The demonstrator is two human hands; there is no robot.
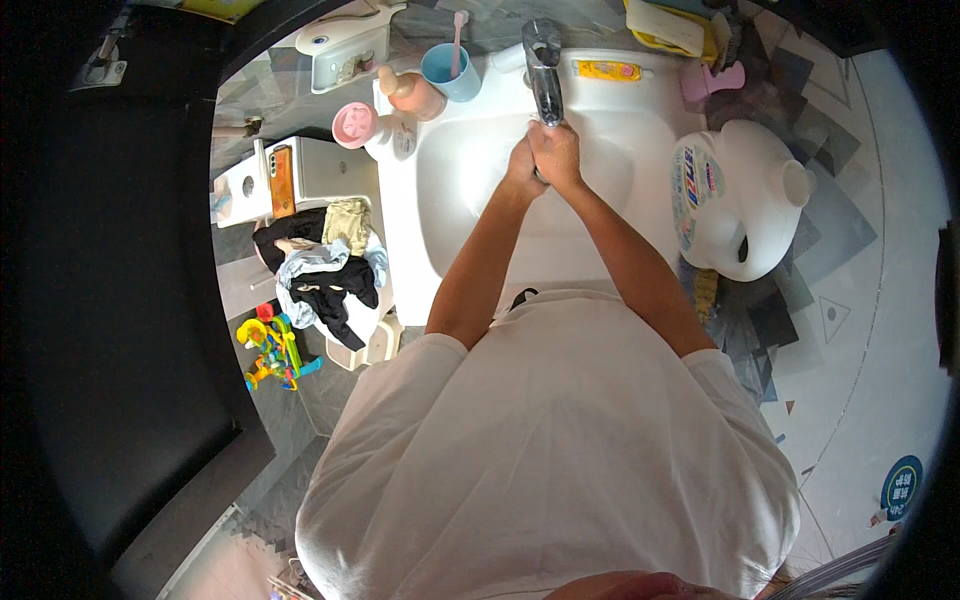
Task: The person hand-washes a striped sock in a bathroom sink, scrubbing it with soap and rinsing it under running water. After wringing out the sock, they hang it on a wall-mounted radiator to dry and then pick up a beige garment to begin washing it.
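Over the white washbasin (pixel 450 187), my left hand (pixel 523 163) and my right hand (pixel 556 154) are pressed together just below the spout of a chrome faucet (pixel 549 94). My right hand lies partly over the left and hides its palm and most of its fingers. Whether anything sits between the palms is hidden. Both hands look wet, though no clear stream of water can be made out.
A pale blue cup (pixel 454 75) with a pink toothbrush (pixel 459 37), a pump bottle (pixel 416 96) and a pink-capped bottle (pixel 390 136) line the left rim. A yellow tube (pixel 609 70) lies behind. A large white jug (pixel 739 202) stands right; clothes (pixel 330 270) are piled left.
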